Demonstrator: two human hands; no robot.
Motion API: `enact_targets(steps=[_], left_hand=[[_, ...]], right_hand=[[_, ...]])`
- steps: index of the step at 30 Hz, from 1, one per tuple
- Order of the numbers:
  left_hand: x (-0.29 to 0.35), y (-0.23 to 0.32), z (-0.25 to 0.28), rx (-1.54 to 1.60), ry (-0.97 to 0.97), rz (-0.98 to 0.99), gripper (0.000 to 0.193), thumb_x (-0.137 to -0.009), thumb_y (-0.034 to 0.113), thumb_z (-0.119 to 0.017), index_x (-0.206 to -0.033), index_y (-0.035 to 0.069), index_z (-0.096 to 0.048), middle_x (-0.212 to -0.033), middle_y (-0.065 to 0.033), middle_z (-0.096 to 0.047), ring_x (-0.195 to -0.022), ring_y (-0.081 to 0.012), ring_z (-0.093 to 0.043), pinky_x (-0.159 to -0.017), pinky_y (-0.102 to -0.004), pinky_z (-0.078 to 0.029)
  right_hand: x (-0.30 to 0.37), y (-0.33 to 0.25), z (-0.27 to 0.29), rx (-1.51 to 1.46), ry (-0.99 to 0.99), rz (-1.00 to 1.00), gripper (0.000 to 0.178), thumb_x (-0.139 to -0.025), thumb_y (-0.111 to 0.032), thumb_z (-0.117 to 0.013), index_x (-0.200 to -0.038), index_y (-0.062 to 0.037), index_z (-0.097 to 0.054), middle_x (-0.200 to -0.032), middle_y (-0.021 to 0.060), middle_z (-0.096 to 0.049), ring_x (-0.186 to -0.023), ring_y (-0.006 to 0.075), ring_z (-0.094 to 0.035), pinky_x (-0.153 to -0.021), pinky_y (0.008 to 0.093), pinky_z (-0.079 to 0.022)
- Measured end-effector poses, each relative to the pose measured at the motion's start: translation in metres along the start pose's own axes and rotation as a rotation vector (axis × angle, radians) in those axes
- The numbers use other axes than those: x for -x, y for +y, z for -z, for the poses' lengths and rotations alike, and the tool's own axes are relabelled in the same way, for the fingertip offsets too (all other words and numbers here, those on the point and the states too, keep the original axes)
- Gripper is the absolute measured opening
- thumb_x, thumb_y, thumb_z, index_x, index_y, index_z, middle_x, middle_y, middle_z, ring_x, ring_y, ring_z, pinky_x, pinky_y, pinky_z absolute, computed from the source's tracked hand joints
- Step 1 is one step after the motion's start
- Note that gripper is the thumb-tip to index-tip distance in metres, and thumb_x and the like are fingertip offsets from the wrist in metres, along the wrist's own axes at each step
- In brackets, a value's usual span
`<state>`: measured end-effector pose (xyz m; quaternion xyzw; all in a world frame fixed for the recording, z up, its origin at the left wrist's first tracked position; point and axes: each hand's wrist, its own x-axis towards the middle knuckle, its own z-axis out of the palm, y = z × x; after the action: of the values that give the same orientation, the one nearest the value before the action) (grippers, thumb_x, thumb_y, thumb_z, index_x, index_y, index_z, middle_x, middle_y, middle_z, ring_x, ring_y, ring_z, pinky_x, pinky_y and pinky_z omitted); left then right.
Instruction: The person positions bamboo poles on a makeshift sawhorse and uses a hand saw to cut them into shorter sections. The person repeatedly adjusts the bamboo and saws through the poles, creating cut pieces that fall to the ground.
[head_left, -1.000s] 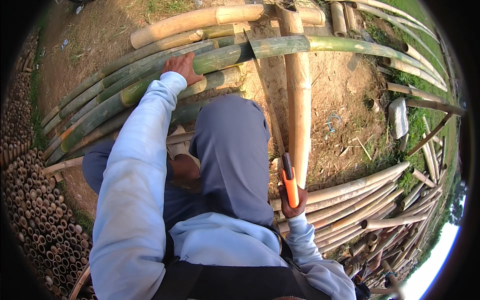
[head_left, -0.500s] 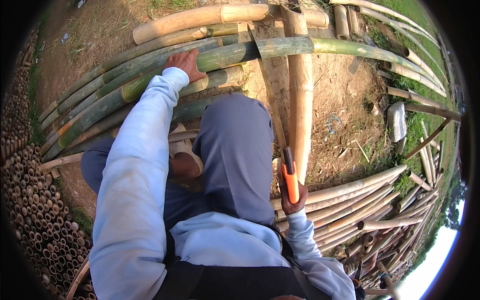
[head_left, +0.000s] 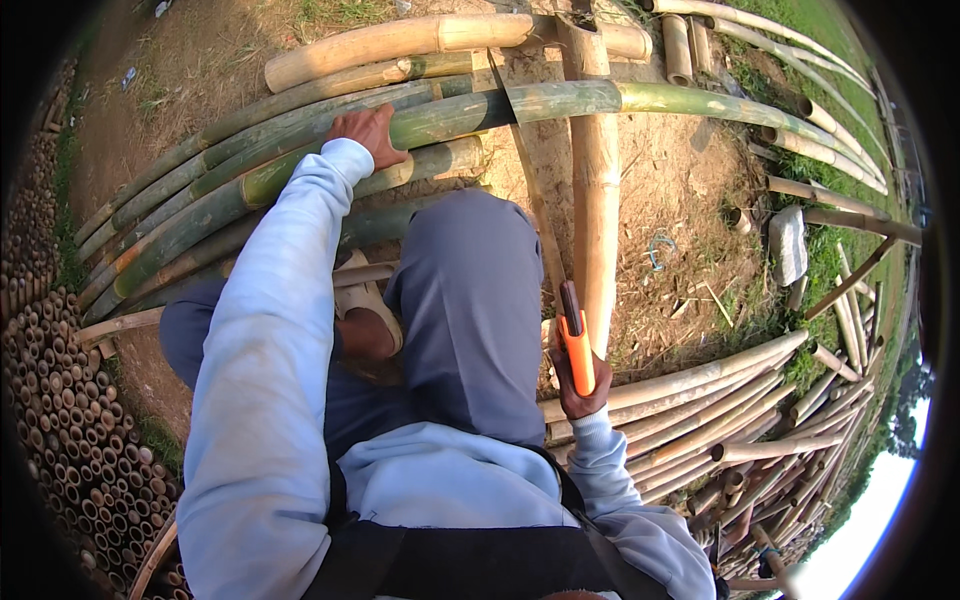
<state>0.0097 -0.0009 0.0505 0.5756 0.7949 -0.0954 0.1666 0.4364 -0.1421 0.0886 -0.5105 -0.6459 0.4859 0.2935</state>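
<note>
A long green bamboo pole (head_left: 560, 98) runs across the view. My left hand (head_left: 367, 135) grips it from above, left of the saw. In my right hand (head_left: 575, 392), low and to the right, is the orange-and-black handle of a hand saw (head_left: 578, 345). Its long narrow blade reaches up and away, crossing the green pole just left of a thick pale bamboo log (head_left: 597, 190). The pole passes over this log. How deep the blade sits in the pole I cannot tell.
Several bamboo poles (head_left: 225, 200) lie side by side at the left. A pale pole (head_left: 400, 42) lies beyond. Cut bamboo stacks (head_left: 85, 450) show their round ends at the lower left; more poles (head_left: 690, 400) are heaped at the right, near a whitish sack (head_left: 788, 245).
My right hand has pushed the saw slightly forward, away from me, along the cut line. My left hand keeps its place on the pole.
</note>
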Motion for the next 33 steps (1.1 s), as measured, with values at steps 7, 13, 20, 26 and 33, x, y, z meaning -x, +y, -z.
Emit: enact_targets(steps=[7,13,20,26,33], left_hand=[[-0.007,0.003,0.008,0.006,0.017,0.035,0.073,-0.072,0.048,-0.075,-0.129,0.008,-0.052,-0.111,-0.0191,-0.068,-0.106,-0.0366,-0.064,-0.099,-0.0478,-0.046],[-0.003,-0.004,0.001,-0.03,0.077,-0.032,0.073,-0.072,0.049,-0.075,-0.128,0.008,-0.052,-0.111,-0.0184,-0.067,-0.107,-0.0362,-0.063,-0.098,-0.0486,-0.046],[-0.005,0.002,0.002,0.003,-0.011,0.028,0.072,-0.072,0.048,-0.076,-0.128,0.008,-0.052,-0.111,-0.0175,-0.068,-0.108,-0.0355,-0.063,-0.101,-0.0491,-0.044],[-0.003,-0.002,0.003,-0.021,0.066,-0.019,0.075,-0.071,0.047,-0.076,-0.131,0.009,-0.051,-0.117,-0.0163,-0.066,-0.115,-0.0337,-0.06,-0.105,-0.0501,-0.04],[-0.006,0.002,-0.001,-0.01,0.024,0.036,0.075,-0.071,0.047,-0.076,-0.131,0.009,-0.052,-0.115,-0.018,-0.067,-0.111,-0.0353,-0.062,-0.102,-0.0478,-0.045]], right_hand=[[-0.11,0.001,-0.029,-0.031,-0.027,-0.024,0.017,-0.089,-0.008,-0.068,-0.101,0.0038,-0.064,-0.067,0.0084,-0.06,-0.064,0.0103,-0.055,-0.06,0.0297,-0.047],[-0.042,0.005,-0.019,-0.028,-0.026,-0.029,0.031,-0.087,-0.003,-0.067,-0.117,0.0031,-0.063,-0.074,0.0105,-0.066,-0.067,0.013,-0.059,-0.065,0.0302,-0.05],[-0.085,-0.017,-0.024,-0.072,-0.024,-0.005,0.01,-0.088,-0.004,-0.067,-0.089,0.0037,-0.061,-0.065,0.0063,-0.058,-0.058,0.0099,-0.048,-0.054,0.0291,-0.042],[-0.068,0.0,-0.022,-0.117,-0.039,-0.064,0.02,-0.088,-0.007,-0.069,-0.105,0.0034,-0.066,-0.076,0.0086,-0.065,-0.071,0.0097,-0.055,-0.066,0.0283,-0.048],[-0.054,-0.004,-0.009,0.01,0.004,0.054,0.023,-0.087,-0.003,-0.067,-0.108,0.0041,-0.066,-0.068,0.0059,-0.061,-0.062,0.0095,-0.056,-0.059,0.0265,-0.046]])
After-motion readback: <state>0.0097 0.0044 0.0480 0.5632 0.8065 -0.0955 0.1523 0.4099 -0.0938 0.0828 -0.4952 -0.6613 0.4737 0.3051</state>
